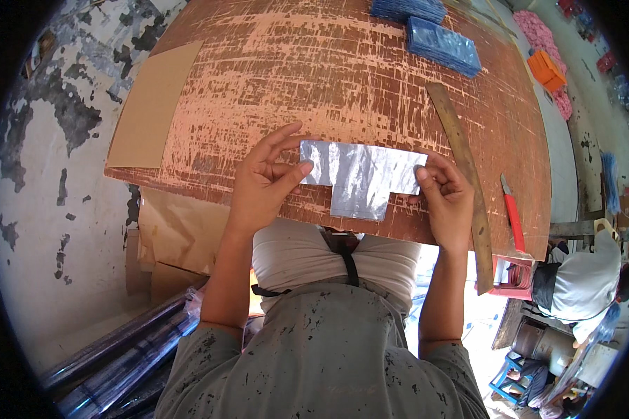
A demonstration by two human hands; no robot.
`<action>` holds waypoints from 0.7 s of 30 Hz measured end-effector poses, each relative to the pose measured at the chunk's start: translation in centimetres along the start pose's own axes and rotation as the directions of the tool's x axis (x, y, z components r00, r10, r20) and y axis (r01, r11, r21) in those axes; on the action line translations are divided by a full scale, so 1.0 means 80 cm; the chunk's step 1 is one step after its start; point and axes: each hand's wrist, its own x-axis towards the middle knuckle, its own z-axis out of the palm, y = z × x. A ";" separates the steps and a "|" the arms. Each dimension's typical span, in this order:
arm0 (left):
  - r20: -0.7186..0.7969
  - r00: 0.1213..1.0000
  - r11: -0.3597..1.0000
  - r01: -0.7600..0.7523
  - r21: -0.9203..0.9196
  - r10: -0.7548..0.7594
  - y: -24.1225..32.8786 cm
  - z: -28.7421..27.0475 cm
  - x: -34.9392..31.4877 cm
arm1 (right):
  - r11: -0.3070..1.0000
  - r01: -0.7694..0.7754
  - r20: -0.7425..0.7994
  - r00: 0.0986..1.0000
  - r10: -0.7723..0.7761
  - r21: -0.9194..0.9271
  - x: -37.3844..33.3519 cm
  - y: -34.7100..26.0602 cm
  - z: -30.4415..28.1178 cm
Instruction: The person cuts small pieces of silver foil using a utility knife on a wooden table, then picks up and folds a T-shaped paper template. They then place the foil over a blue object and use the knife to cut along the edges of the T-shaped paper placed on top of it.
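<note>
Between my two hands is a T-shaped piece of shiny, clear plastic sheet (360, 178), its wide bar across the top and its stem toward me. The left end of the bar is pinched between thumb and fingers of my left hand (269, 174). My right hand (442, 188) grips the other end the same way. The sheet is held over the near edge of a worn, scratched brown board table (272, 77). Right of my right hand lies a long wooden ruler (461, 153), and beyond it a knife with a red handle (514, 216).
Stacks of bluish plastic pieces (444, 47) lie at the table's far side. A tan cardboard sheet (154, 112) covers its left corner. Rolls of plastic film (129, 349) lean at lower left. Off to the right are an orange block (546, 70) and another person in white (583, 279).
</note>
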 end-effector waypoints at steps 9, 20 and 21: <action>0.011 0.999 0.999 -0.036 -0.028 0.037 0.001 0.000 -0.002 | 0.997 -0.028 0.005 1.000 0.027 0.066 0.000 -0.014 0.004; -0.286 0.952 0.970 0.164 0.178 -0.109 0.024 -0.022 0.017 | 0.994 0.084 -0.094 0.992 -0.090 -0.065 0.014 -0.007 -0.022; -0.292 0.951 0.971 0.157 0.180 -0.099 0.027 -0.034 0.024 | 0.992 0.091 -0.133 0.986 -0.101 -0.084 0.020 -0.002 -0.031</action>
